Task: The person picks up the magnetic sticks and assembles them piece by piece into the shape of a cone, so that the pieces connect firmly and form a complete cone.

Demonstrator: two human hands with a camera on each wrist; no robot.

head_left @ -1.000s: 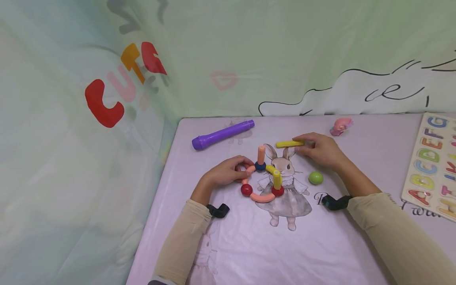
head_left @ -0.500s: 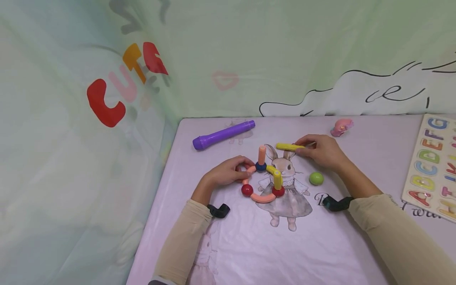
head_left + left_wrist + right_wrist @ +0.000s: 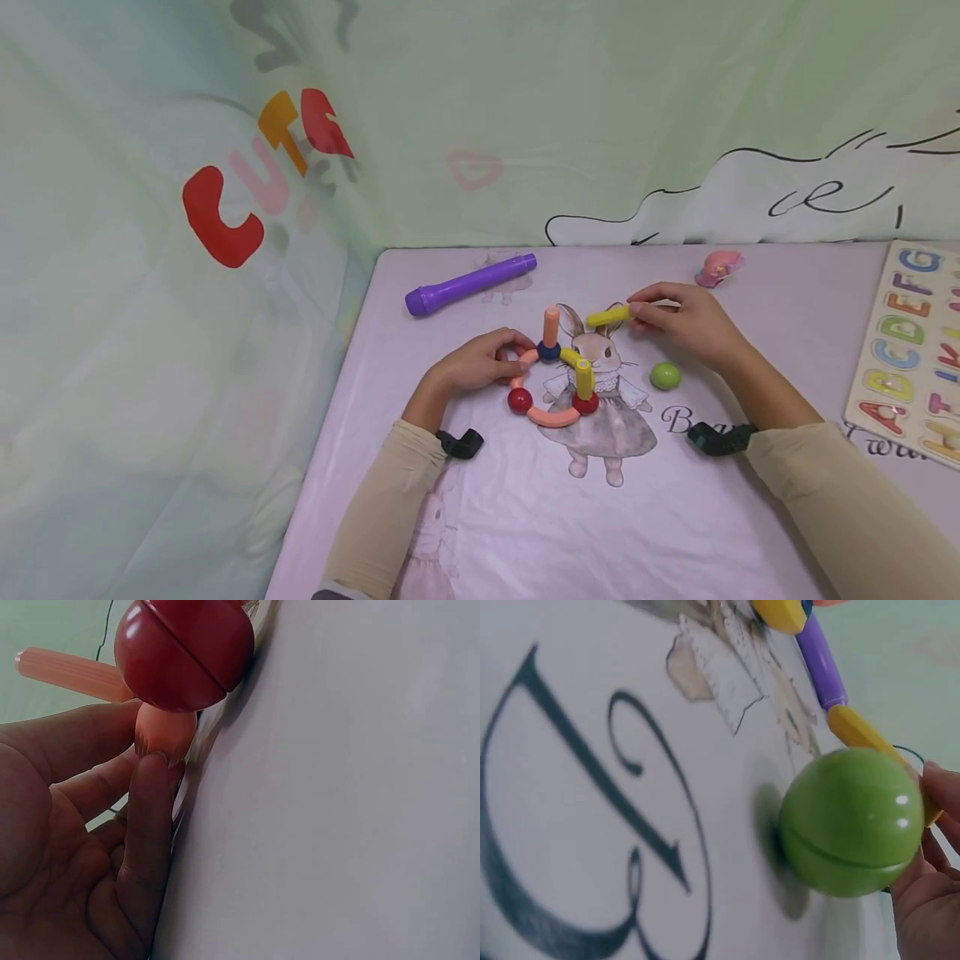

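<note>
In the head view, my left hand (image 3: 476, 362) pinches an orange curved rod (image 3: 163, 733) on the left side of a ring of toy rods and balls. The ring joins a red ball (image 3: 520, 401), a second red ball (image 3: 587, 403) and a dark blue ball (image 3: 549, 352). An orange rod (image 3: 551, 325) stands upright on the blue ball, and a yellow rod (image 3: 584, 377) on the right red one. Right of the ring, my right hand (image 3: 693, 325) grips one end of a loose yellow rod (image 3: 606, 317) between thumb and fingers. Nearer me lies a green ball (image 3: 851, 821), apart from that hand.
A purple toy microphone-like tube (image 3: 471, 284) lies at the back left. Behind the right hand sits a small pink toy (image 3: 720, 267). An alphabet puzzle board (image 3: 885, 375) rests at the right. Hanging cloth (image 3: 465, 125) borders the table's back and left sides.
My right hand has drawn the yellow rod slightly toward me and to the right, turning it so its free end points nearer me. The left hand and the ring stay in place.
</note>
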